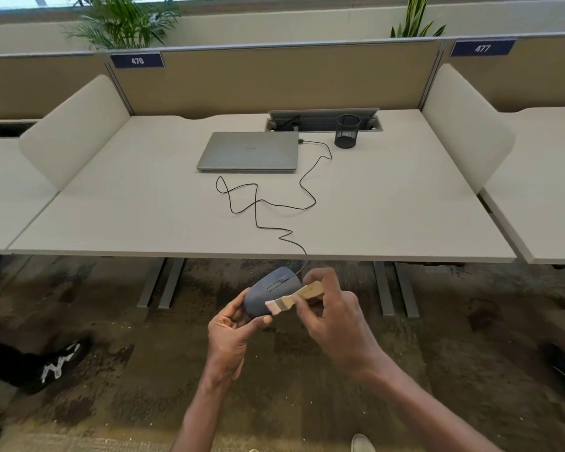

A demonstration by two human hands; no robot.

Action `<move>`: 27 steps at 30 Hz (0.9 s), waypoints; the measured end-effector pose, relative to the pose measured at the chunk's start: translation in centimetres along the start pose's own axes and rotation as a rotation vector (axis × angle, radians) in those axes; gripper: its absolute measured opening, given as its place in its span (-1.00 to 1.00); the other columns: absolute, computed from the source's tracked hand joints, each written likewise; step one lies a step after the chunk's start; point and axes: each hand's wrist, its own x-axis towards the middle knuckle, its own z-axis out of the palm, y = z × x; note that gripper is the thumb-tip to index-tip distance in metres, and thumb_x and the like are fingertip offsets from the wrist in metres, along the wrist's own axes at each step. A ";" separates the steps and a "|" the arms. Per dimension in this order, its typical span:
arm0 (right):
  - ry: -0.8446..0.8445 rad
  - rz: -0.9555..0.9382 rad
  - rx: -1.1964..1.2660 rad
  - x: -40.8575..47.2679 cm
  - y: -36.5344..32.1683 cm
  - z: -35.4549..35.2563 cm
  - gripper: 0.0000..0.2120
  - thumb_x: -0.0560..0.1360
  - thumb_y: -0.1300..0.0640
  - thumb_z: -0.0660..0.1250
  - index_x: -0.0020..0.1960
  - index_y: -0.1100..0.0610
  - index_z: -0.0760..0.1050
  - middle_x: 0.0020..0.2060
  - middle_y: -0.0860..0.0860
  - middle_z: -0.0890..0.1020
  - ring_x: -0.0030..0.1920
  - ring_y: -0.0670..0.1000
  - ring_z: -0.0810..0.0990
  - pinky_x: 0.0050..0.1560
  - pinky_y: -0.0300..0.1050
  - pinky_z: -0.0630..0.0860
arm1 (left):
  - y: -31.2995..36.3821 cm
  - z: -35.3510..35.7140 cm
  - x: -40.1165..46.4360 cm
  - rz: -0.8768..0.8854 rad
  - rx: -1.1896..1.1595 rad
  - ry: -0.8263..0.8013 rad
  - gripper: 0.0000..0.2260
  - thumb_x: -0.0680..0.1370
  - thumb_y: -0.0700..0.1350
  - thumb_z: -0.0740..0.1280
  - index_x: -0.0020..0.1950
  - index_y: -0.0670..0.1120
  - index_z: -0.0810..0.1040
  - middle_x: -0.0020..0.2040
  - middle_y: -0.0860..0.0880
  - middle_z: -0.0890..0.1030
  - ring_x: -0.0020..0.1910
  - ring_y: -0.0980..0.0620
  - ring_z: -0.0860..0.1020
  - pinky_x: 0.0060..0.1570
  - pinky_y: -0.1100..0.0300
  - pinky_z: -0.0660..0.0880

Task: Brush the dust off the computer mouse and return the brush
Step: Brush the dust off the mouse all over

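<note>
A dark grey wired computer mouse (268,293) is held in the air below the desk's front edge, over the carpet. My left hand (230,334) grips it from the left and underneath. My right hand (335,316) holds a small wooden-handled brush (299,296) by its handle. The pale bristles rest on the mouse's lower right side. The mouse's black cable (258,203) runs up over the desk edge and snakes back to the closed grey laptop (250,151).
The white desk (111,207) carries the laptop and a black mesh pen cup (347,131) by an open cable tray at the back. Side dividers flank the desk. Desk legs stand beneath it. Another person's black shoe (59,363) is on the carpet at left.
</note>
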 end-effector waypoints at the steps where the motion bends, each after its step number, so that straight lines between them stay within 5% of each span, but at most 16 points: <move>1: 0.018 0.021 0.003 0.1 0.4 -0.3 -0.70 0.58 0.19 0.41 0.21 0.09 0.35 -0.22 -0.06 0.64 -0.30 -0.11 0.64 -0.39 -0.20 0.60 | 0.0 -0.1 0.0 0.000 -0.001 -0.005 -0.32 0.13 -0.22 0.67 0.22 0.02 0.64 0.21 -0.10 0.70 0.19 -0.03 0.67 0.00 0.21 0.65; 4: 0.078 0.090 -0.007 0.9 1.7 -1.5 -0.68 0.57 0.20 0.43 0.20 0.09 0.34 -0.22 -0.10 0.61 -0.33 -0.20 0.62 -0.36 -0.34 0.55 | 0.1 -0.1 0.1 -0.001 -0.001 -0.018 -0.35 0.14 -0.24 0.66 0.20 0.03 0.66 0.21 -0.09 0.70 0.19 -0.02 0.67 0.01 0.21 0.65; 12: 0.194 0.107 -0.134 2.6 2.9 -3.2 -0.62 0.56 0.22 0.44 0.24 0.11 0.30 -0.23 -0.01 0.64 -0.32 -0.08 0.67 -0.36 -0.14 0.65 | -0.1 0.5 0.4 0.003 0.000 -0.031 -0.32 0.14 -0.28 0.64 0.23 -0.02 0.62 0.19 -0.06 0.71 0.19 0.01 0.67 -0.01 0.25 0.64; 16: 0.206 0.059 -0.043 3.0 1.4 -2.7 -0.57 0.54 0.21 0.46 0.25 0.04 0.28 -0.24 -0.12 0.62 -0.21 -0.23 0.66 -0.34 -0.40 0.57 | -0.2 0.6 0.6 0.000 0.018 -0.027 -0.36 0.19 -0.33 0.60 0.24 -0.01 0.61 0.19 -0.06 0.71 0.19 0.02 0.68 -0.02 0.25 0.64; 20: 0.099 0.048 -0.001 3.2 0.2 -1.6 -0.56 0.56 0.19 0.44 0.28 -0.03 0.27 -0.22 0.01 0.67 -0.26 0.00 0.69 -0.33 -0.02 0.66 | -0.1 0.4 0.6 -0.014 0.022 -0.037 -0.35 0.20 -0.31 0.62 0.25 0.00 0.62 0.21 -0.08 0.69 0.21 -0.02 0.67 -0.01 0.20 0.66; 27: 0.099 0.110 -0.097 3.5 1.9 -2.2 -0.57 0.56 0.20 0.43 0.28 -0.01 0.28 -0.29 -0.04 0.64 -0.35 -0.07 0.65 -0.38 -0.03 0.63 | 0.1 0.0 0.4 -0.020 0.012 -0.046 -0.33 0.19 -0.33 0.61 0.27 -0.04 0.60 0.20 -0.06 0.70 0.20 -0.01 0.67 -0.02 0.24 0.64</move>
